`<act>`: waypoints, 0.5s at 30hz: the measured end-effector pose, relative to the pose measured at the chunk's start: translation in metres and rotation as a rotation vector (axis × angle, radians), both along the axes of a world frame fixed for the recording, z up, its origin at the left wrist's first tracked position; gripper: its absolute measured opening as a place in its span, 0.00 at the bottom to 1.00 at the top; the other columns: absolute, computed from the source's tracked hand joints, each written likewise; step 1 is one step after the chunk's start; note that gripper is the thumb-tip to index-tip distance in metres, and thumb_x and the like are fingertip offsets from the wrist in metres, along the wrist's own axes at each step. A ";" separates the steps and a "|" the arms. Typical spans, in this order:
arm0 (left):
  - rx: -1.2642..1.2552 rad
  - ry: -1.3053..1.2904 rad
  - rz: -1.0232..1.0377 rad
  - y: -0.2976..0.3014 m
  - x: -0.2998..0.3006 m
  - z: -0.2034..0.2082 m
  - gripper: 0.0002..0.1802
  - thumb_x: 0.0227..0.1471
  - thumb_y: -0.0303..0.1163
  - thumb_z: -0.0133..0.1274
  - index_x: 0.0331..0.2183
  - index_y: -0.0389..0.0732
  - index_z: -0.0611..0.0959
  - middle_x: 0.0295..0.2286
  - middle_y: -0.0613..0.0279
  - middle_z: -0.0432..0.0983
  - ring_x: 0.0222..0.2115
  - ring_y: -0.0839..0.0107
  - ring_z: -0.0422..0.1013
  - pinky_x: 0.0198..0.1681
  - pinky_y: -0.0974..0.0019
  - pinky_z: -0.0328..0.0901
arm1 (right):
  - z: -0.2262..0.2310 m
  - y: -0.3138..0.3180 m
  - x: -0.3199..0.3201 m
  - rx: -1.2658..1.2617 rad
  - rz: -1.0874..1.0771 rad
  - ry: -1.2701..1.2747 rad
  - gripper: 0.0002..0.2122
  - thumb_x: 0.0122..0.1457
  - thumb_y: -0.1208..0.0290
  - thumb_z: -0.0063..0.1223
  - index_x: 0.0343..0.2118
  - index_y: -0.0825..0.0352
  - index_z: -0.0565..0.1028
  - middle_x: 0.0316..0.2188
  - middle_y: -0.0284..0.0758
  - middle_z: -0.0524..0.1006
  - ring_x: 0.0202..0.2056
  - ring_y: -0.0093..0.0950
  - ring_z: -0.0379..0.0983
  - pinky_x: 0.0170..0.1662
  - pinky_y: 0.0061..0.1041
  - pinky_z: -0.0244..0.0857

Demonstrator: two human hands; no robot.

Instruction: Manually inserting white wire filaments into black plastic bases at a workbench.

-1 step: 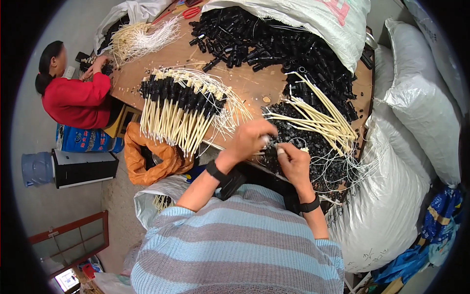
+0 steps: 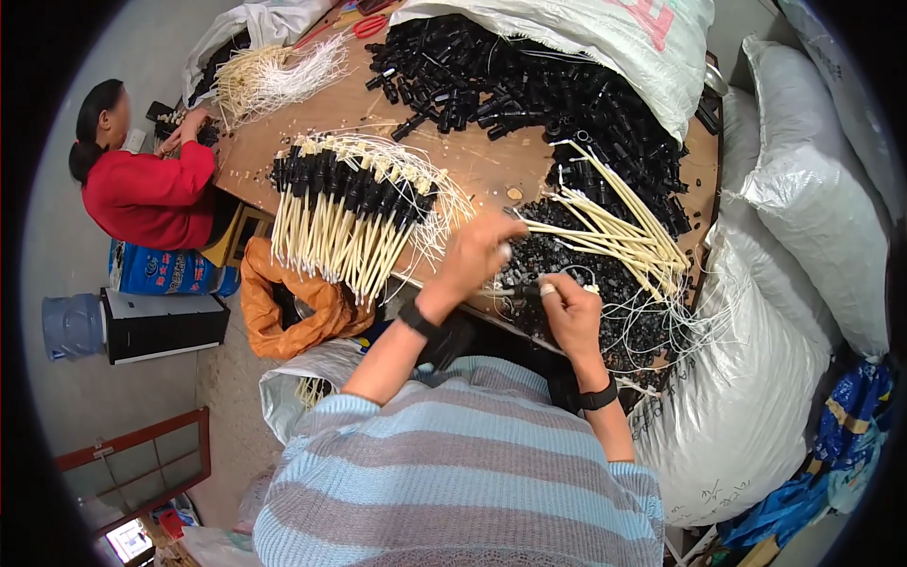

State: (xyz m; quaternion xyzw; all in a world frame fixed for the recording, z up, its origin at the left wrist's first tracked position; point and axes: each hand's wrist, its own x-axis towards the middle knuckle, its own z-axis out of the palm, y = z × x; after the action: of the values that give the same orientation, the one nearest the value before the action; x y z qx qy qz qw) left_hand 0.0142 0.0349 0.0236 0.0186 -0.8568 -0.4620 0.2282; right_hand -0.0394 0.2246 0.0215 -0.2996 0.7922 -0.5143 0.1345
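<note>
My right hand [image 2: 573, 321] is closed around a small black fitting [image 2: 529, 291], from which a pale tube points left; a thin white wire loops out by its fingers. Up and to the left, my left hand [image 2: 470, 260] hovers with curled fingers, thumb apart from the index finger, and I see nothing between them. Its fingertips are close to the end of a loose bundle of cream tubes [image 2: 619, 231]. Beneath both hands lies a spread of small black pieces [image 2: 614, 326]. Left of my left hand sits a row of finished-looking cream tubes with black fittings [image 2: 350, 203] and white wires.
A heap of black plastic fittings [image 2: 472, 71] spills from a white woven sack [image 2: 586, 33] at the far side. Full white sacks [image 2: 746, 406] crowd the right. At far left, a person in red [image 2: 151, 194] works near a wire bundle [image 2: 279, 76]. An orange bag [image 2: 260, 317] stands below the table edge.
My left hand has drawn up and away from my right hand, its fingers now apart. My right hand has barely moved and keeps the fitting.
</note>
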 end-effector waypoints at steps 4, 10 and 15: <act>-0.272 -0.149 0.162 -0.036 -0.036 -0.026 0.23 0.36 0.13 0.51 0.39 0.41 0.80 0.29 0.60 0.76 0.30 0.65 0.73 0.34 0.66 0.69 | 0.007 0.000 -0.004 0.035 -0.027 -0.049 0.05 0.57 0.77 0.53 0.33 0.69 0.79 0.17 0.25 0.70 0.21 0.11 0.61 0.23 0.14 0.54; -0.016 -0.185 0.104 -0.033 -0.034 -0.028 0.24 0.38 0.12 0.52 0.41 0.41 0.80 0.28 0.63 0.75 0.27 0.72 0.71 0.33 0.71 0.68 | -0.004 0.000 -0.011 -0.030 -0.214 -0.183 0.06 0.55 0.71 0.56 0.29 0.67 0.78 0.11 0.27 0.63 0.15 0.14 0.54 0.19 0.20 0.51; 0.032 0.026 -0.014 0.031 -0.010 0.023 0.25 0.37 0.13 0.51 0.42 0.39 0.80 0.28 0.59 0.75 0.27 0.69 0.72 0.32 0.69 0.68 | -0.004 -0.015 -0.017 0.031 -0.150 -0.249 0.05 0.56 0.74 0.55 0.28 0.70 0.78 0.14 0.19 0.63 0.18 0.11 0.53 0.21 0.17 0.47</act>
State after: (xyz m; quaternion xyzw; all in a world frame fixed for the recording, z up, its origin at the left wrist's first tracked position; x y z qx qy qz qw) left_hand 0.0040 0.0663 0.0469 0.0102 -0.8465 -0.4773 0.2356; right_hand -0.0562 0.2098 0.0171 -0.1714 0.7975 -0.5437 0.1976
